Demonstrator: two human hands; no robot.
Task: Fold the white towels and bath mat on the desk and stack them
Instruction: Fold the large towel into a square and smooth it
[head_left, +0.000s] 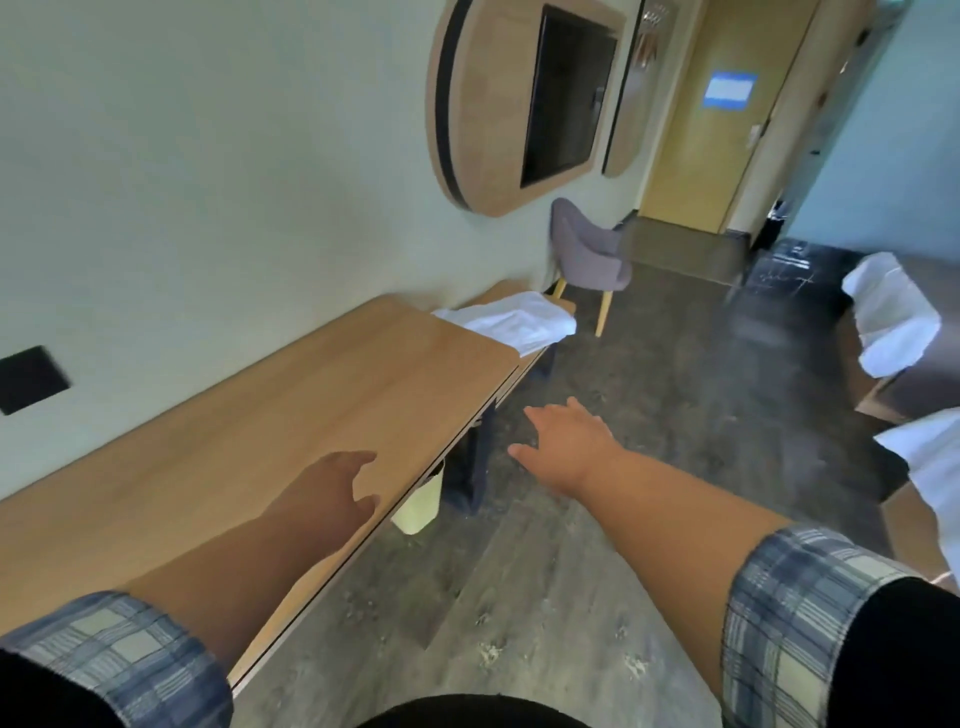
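A pile of white towels (511, 321) lies on the far end of the long wooden desk (260, 415), well beyond both hands. My left hand (327, 491) hovers over the desk's front edge, fingers loosely spread, holding nothing. Out over the floor to the right of the desk, my right hand (563, 441) is stretched forward with straight fingers and is empty. Both hands are far short of the towels.
A grey chair (587, 254) stands past the desk's end. Under the desk sit a pale bin (421, 506) and a dark desk leg (470, 467). White bedding (891, 319) lies on furniture at the right. A TV (566, 93) hangs on the wall.
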